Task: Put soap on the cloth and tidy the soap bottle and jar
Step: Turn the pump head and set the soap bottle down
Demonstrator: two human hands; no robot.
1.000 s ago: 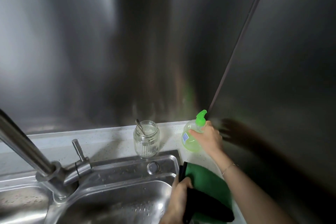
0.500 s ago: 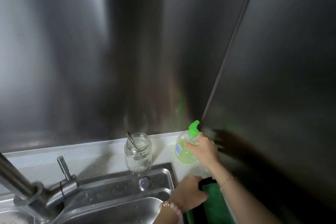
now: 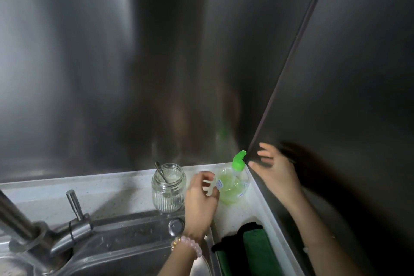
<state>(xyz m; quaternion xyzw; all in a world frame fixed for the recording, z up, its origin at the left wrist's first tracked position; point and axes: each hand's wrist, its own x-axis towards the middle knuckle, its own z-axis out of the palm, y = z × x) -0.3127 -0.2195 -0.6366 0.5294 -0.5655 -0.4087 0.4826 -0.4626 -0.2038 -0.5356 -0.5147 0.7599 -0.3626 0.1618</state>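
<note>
A clear soap bottle (image 3: 230, 188) with green liquid and a green pump stands in the back right corner of the counter. My left hand (image 3: 199, 201) is at its left side, fingers apart and curled, fingertips at the label; no firm grip shows. My right hand (image 3: 276, 175) hovers just right of the pump, blurred, fingers spread, holding nothing. A ribbed glass jar (image 3: 168, 189) with a metal spoon in it stands left of the bottle. The green cloth (image 3: 254, 251) with a black edge lies on the counter strip by my right forearm.
A steel sink (image 3: 125, 246) fills the lower left, with its faucet (image 3: 26, 228) and lever at the left. Steel walls close the back and right (image 3: 358, 96), meeting at the corner behind the bottle. The white counter ledge (image 3: 107, 188) runs behind the sink.
My right hand has let go of the soap bottle and moved up and right. My left hand has left the cloth and come up to the bottle's left side.
</note>
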